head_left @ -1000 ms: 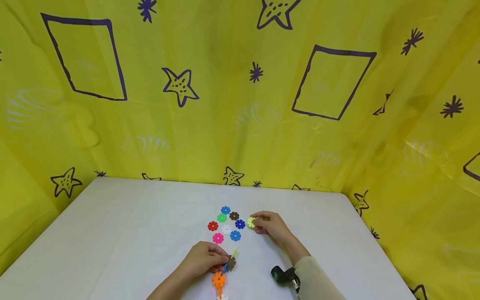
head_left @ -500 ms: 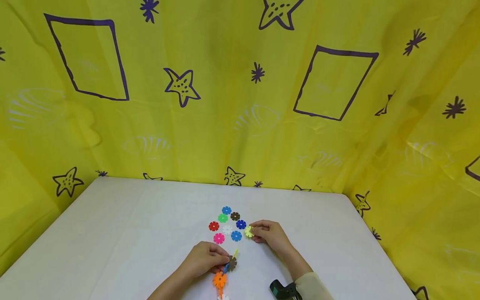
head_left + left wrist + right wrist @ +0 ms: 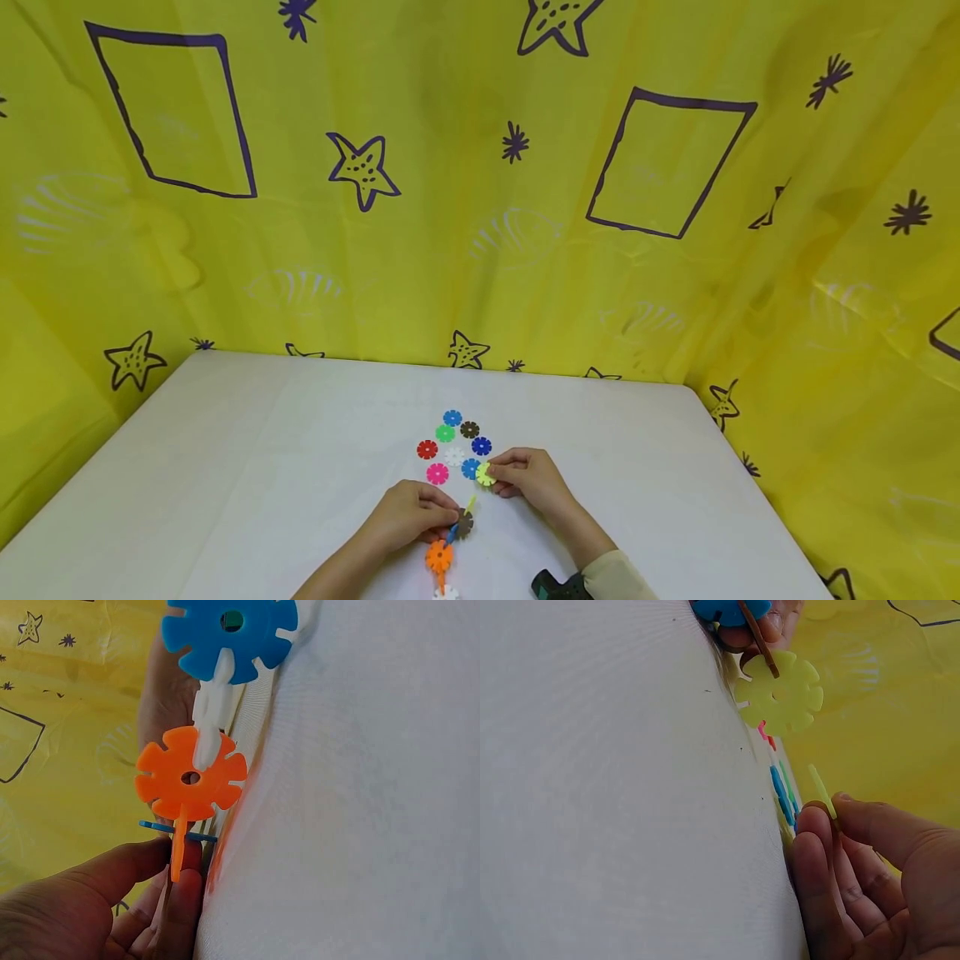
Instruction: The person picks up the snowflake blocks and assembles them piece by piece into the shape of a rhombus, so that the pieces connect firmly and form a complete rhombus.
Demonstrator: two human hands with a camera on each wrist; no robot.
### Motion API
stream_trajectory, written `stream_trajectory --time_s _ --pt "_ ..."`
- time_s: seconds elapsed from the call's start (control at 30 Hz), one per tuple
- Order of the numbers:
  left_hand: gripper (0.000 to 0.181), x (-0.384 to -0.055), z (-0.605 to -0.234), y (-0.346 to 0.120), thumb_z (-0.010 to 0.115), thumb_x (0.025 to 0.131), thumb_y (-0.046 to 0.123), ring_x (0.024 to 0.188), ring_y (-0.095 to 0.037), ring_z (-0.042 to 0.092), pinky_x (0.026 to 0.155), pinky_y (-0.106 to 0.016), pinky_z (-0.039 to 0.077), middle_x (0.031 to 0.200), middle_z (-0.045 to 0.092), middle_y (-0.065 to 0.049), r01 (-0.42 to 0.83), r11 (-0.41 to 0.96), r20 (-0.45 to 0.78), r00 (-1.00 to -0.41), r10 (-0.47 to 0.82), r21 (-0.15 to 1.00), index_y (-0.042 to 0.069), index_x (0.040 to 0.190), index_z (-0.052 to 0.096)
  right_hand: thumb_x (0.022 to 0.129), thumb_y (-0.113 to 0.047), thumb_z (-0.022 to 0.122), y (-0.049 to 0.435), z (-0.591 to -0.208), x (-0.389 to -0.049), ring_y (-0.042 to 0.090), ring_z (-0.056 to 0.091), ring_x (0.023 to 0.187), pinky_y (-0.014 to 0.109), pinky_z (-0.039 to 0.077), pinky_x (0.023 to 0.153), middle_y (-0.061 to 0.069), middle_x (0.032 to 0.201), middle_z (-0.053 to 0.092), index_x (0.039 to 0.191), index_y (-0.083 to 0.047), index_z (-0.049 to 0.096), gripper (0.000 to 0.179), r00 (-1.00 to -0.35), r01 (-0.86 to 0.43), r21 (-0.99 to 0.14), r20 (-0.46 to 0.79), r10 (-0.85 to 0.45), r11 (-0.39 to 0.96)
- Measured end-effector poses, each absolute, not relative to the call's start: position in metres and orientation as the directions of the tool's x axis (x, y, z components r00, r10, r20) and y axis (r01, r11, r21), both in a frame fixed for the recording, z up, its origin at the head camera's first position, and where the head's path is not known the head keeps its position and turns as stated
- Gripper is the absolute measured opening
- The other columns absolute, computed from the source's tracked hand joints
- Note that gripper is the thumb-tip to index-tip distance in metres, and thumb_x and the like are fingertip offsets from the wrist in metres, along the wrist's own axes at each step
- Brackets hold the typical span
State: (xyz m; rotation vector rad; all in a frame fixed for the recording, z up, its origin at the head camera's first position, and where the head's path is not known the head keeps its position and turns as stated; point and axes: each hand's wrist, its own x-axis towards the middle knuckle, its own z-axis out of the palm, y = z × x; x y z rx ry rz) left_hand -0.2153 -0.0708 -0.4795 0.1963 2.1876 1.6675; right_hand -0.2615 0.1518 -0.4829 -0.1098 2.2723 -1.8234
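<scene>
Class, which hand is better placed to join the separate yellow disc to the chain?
Probably the right hand: it pinches the separate yellow disc, while the left hand holds the chain, its yellow end nearby.

Loud yellow cloth (image 3: 435,267) is hanging right behind a white table (image 3: 300,442) and running along both sides too. Dark spotty stars (image 3: 364,170), wonky four-sided outlines (image 3: 671,162) and scribbly bursts (image 3: 515,142) are dotting it, pale striped fish (image 3: 513,236) kinda fading into the yellow.
</scene>
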Motion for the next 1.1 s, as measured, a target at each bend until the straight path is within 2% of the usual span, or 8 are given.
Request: stream_trajectory --time_s 0.43,0.77,1.1 --pt "0.016 -0.216 -0.480 -0.071 0.075 0.086 0.015 0.060 -0.009 0.064 0.060 -0.025 0.059 0.078 0.074 -0.006 -0.109 0.282 -0.207 -0.916 0.345 0.953 0.001 0.094 0.074 0.088 -0.011 0.072 0.147 -0.483 -0.254 0.008 0.064 0.059 0.021 0.058 0.058 0.008 0.077 0.073 0.100 0.008 0.070 0.022 -0.971 0.080 -0.967 -0.131 -0.202 0.240" --pt "0.016 -0.216 -0.479 -0.072 0.075 0.087 0.015 0.060 -0.009 0.064 0.060 -0.025 0.059 0.078 0.074 -0.005 -0.111 0.291 -0.213 -0.913 0.348 0.950 0.001 0.095 0.075 0.087 -0.012 0.072 0.144 -0.478 -0.248 0.008 0.063 0.057 0.020 0.057 0.057 0.004 0.074 0.072 0.103 0.005 0.071 0.023 -0.963 0.094 -0.967 -0.148 -0.225 0.235" --pt "0.016 -0.215 -0.478 -0.073 0.075 0.086 0.013 0.060 -0.008 0.063 0.060 -0.025 0.059 0.078 0.073 -0.005 -0.110 0.285 -0.210 -0.912 0.351 0.952 0.000 0.095 0.074 0.088 -0.011 0.072 0.143 -0.477 -0.245 0.008 0.063 0.057 0.020 0.056 0.056 0.007 0.075 0.073 0.103 0.007 0.070 0.024 -0.961 0.080 -0.968 -0.138 -0.240 0.239"
